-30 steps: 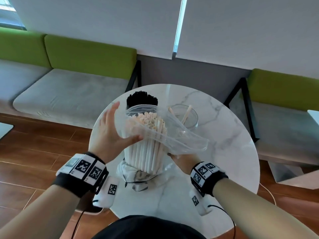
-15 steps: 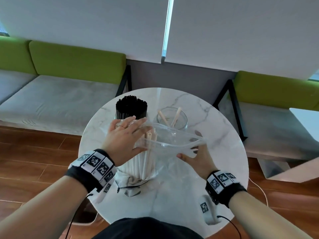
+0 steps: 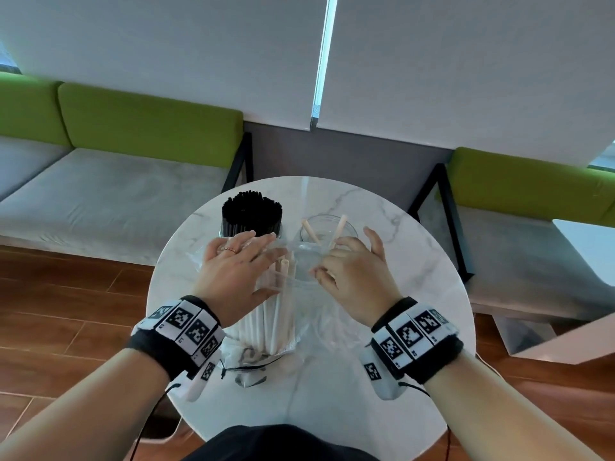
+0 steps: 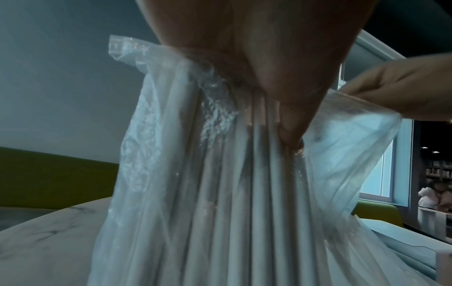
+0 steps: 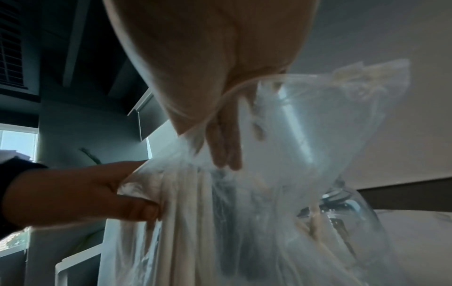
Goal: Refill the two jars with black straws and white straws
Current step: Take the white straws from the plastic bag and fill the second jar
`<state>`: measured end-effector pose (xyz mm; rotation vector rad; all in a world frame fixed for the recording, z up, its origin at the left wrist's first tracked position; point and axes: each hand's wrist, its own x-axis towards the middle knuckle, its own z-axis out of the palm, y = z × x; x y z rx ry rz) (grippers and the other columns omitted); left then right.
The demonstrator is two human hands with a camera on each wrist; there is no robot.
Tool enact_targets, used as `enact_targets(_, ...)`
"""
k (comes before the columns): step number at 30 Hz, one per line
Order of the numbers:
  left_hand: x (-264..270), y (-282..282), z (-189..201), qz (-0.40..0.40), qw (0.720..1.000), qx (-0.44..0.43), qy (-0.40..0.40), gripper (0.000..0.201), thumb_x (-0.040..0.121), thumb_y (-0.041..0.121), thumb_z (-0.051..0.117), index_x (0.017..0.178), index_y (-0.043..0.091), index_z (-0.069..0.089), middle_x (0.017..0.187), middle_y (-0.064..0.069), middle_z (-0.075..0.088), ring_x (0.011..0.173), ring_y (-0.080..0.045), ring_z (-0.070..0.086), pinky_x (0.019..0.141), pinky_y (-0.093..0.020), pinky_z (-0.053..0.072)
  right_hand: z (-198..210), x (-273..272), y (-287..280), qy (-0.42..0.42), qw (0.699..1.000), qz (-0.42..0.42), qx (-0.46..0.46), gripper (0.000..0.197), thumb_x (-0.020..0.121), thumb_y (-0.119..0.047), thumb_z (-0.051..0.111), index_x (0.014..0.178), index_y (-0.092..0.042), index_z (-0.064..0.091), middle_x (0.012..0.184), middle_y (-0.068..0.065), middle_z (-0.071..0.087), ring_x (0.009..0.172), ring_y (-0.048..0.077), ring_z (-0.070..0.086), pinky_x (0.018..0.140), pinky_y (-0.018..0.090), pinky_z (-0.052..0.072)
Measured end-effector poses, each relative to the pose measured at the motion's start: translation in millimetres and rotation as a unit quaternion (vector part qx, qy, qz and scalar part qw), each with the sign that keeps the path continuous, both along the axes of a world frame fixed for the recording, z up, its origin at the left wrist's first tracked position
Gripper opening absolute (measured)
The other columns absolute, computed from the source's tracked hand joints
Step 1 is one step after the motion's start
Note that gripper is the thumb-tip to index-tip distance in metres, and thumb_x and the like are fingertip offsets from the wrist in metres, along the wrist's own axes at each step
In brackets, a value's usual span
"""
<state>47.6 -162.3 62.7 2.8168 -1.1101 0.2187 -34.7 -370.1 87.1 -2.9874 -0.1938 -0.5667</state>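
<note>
Both hands work the mouth of a clear bag (image 3: 301, 271) of white straws (image 3: 273, 314) standing upright on the table (image 3: 416, 294). Left hand (image 3: 233, 271) lies over the top of the bundle, fingers straight and together across the straw ends, thumb pressed against the bag's side; the left wrist view shows the thumb (image 4: 291, 133) pushed into the plastic against the straws (image 4: 244, 193). Right hand (image 3: 356, 277) grips the bag's open rim, its fingers curled down inside the mouth while the thumb sticks out to the right; in the right wrist view the fingers (image 5: 225, 147) reach down into the bag (image 5: 318, 135).

Just behind the bag stand two jars: the left jar (image 3: 229, 231) is packed with black straws (image 3: 252, 212), the right jar (image 3: 327, 227) holds only two white straws leaning apart. A crumpled empty bag (image 3: 246, 367) lies at the bundle's foot. Beyond the round marble table are grey benches (image 3: 109, 197) with green backs.
</note>
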Motion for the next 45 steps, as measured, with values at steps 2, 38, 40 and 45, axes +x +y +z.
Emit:
enact_targets(2,-2.9,1.6,0.7,0.001,1.0,-0.001,0.006,0.064,0.074,0.062,0.058,0.132,0.043,0.04,0.145,0.014,0.041,0.134,-0.02,0.037,0.101,-0.041,0.019,1.3,6.4,4.1,0.113,0.992,-0.044,-0.019,0.041,0.085,-0.056,0.056,0.113,-0.027,0.064,0.116,-0.01,0.063,0.12,0.019,0.049,0.108,0.042,0.013)
enact_targets(38,2.6,4.8,33.2,0.038,0.973,-0.049,0.221,0.09,0.059,0.087,0.032,0.134,0.038,0.035,0.112,0.012,0.062,0.112,-0.013,0.051,0.102,-0.032,0.029,-50.2,21.5,37.8,0.23,0.943,-0.016,0.238,0.107,0.055,-0.057,0.08,0.143,-0.034,0.024,0.142,-0.012,0.023,0.133,0.015,0.024,0.111,0.039,0.017)
enact_targets(40,3.5,5.1,34.8,0.038,0.965,-0.093,0.242,0.064,0.082,0.069,0.033,0.135,0.034,0.038,0.1,0.016,0.063,0.107,-0.013,0.054,0.094,-0.032,0.034,-50.2,20.0,36.8,0.234,0.943,-0.023,0.236,0.105,0.056,-0.056,0.081,0.143,-0.034,0.025,0.141,-0.011,0.025,0.133,0.014,0.024,0.11,0.037,0.015)
enact_targets(45,7.1,-1.9,26.9,0.08,0.942,-0.181,0.271,0.024,0.094,0.031,0.052,0.117,0.034,0.057,0.1,0.014,0.067,0.093,-0.006,0.062,0.082,-0.028,0.048,-51.1,21.6,35.6,0.258,0.942,-0.033,0.211,0.094,0.06,-0.06,0.077,0.138,-0.028,0.035,0.134,-0.009,0.042,0.127,0.016,0.036,0.106,0.036,0.02)
